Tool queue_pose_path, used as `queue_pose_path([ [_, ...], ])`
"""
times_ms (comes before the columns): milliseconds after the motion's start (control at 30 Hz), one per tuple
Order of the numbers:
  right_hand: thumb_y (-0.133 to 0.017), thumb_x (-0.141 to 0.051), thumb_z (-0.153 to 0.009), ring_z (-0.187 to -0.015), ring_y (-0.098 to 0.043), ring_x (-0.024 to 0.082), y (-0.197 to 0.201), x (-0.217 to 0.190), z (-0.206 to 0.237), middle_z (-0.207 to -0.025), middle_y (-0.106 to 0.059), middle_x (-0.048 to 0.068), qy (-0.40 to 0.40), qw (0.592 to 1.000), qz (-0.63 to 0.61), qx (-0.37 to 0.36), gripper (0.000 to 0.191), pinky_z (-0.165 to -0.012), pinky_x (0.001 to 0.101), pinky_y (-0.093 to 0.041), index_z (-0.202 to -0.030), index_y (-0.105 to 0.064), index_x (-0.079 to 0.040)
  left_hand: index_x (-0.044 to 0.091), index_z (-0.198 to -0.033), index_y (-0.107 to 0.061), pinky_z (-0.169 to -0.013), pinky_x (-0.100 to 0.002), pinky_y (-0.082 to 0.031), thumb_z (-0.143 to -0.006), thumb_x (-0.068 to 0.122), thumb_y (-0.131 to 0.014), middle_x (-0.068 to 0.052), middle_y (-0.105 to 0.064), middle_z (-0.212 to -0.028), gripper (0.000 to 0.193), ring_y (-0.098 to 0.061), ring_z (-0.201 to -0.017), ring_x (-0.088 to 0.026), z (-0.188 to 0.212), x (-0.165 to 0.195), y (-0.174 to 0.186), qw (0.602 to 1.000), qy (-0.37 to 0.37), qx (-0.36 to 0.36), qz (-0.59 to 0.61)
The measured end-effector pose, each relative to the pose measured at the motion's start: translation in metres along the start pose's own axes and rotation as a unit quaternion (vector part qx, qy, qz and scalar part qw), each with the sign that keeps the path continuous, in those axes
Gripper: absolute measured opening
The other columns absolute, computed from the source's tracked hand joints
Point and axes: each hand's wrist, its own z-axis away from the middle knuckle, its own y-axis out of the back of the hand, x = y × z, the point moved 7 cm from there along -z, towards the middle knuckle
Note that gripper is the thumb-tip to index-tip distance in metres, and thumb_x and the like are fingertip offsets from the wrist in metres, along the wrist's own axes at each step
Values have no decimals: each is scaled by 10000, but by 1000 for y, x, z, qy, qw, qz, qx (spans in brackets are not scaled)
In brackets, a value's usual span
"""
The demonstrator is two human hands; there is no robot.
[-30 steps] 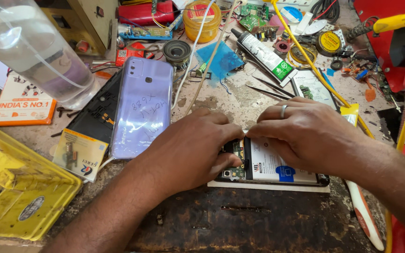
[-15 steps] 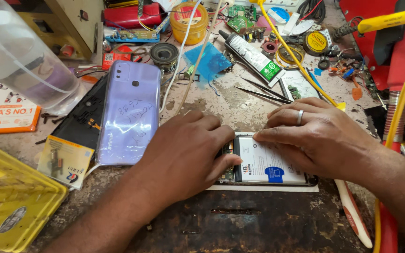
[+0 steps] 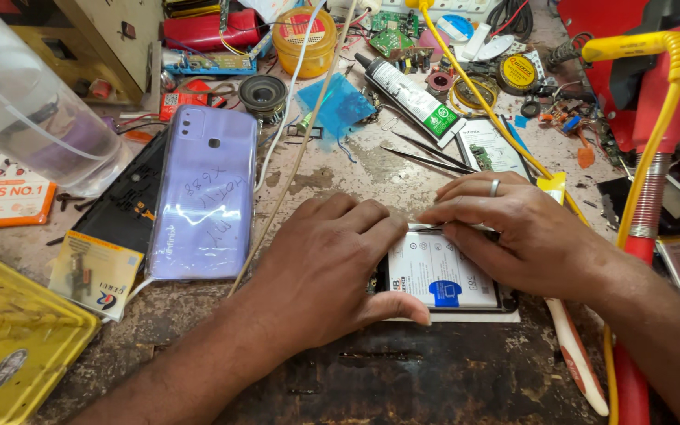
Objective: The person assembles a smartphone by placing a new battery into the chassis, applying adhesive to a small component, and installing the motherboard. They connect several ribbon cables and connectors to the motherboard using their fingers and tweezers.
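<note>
Step in hand: both hands are working on the opened phone (image 3: 442, 275), apparently seating or pressing the white battery (image 3: 434, 271) into its body.
Left hand (image 3: 328, 264): lying flat over the phone's left end, fingers spread across its top edge, thumb stretched along its near edge; it is pinning the phone down, not closing around anything.
Right hand (image 3: 505, 228): reaching in from the right, fingers extended and close together, fingertips pressing at the far edge of the battery; a ring is showing on one finger. Whether it is pinching a small tool or part there, I cannot tell.
Where the phone is: lying on the worn table (image 3: 434, 370) near its front edge, about the middle, partly hidden under both hands.
How the phone looks: back cover off, dark frame, a white battery label with a blue patch filling most of the opening.
Next move, as a judgement: it is calling for steady, even pressure along the battery edge while the left hand is keeping the frame from sliding.
Nearby: a lilac back cover (image 3: 202, 193) is lying to the left, tweezers (image 3: 426, 157) and a glue tube (image 3: 411, 96) further back.
</note>
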Motion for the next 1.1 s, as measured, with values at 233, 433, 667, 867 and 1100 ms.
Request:
queue_pose_path([
  [233, -736, -170, -871, -881, -700, 265, 4, 4, 7, -944, -743, 79, -8, 1000, 24, 5, 189, -773, 418, -552, -1044, -792, -116, 56, -1222, -679, -910, -475, -445, -745, 766, -624, -108, -679, -1064, 858, -609, -1070, -317, -4, 9, -7, 1000, 1, -16, -21],
  [433, -716, -195, -878, -783, -709, 273, 10, 11, 11, -925, -773, 83, -46, 998, 23, -25, 191, -692, 425, -563, -1032, -788, -108, 47, -1260, -669, -945, -468, -419, -657, 851, -605, -126, -668, -994, 1007, -624, -1004, -306, -11, 19, -10, 996, -29, -42, -76],
  [667, -706, -263, -881, -645, -746, 171, 26, 41, 29, -830, -782, 29, -288, 950, -36, -110, 259, -566, 340, -614, -1107, -792, -170, 64, -1284, -655, -908, -480, -430, -593, 855, -636, -128, -656, -982, 1051, -633, -975, -320, -19, 31, -11, 991, -45, -68, -105],
  [867, -738, -289, -856, -658, -745, 149, 40, 30, 32, -785, -788, 42, -200, 979, 35, -18, 245, -610, 347, -569, -1036, -776, -126, 79, -1355, -626, -852, -476, -445, -512, 863, -666, -131, -637, -1021, 1152, -624, -1007, -332, -23, 35, -17, 987, -21, -127, -101],
  [1100, -740, -298, -876, -745, -745, 157, 48, 18, 34, -845, -787, 59, -136, 988, 64, 27, 235, -667, 346, -568, -996, -761, -97, -95, -1034, -678, -828, -427, -468, -558, 866, -670, -134, -607, -1040, 1072, -588, -1015, -288, -33, 51, -25, 980, -57, -152, -115],
])
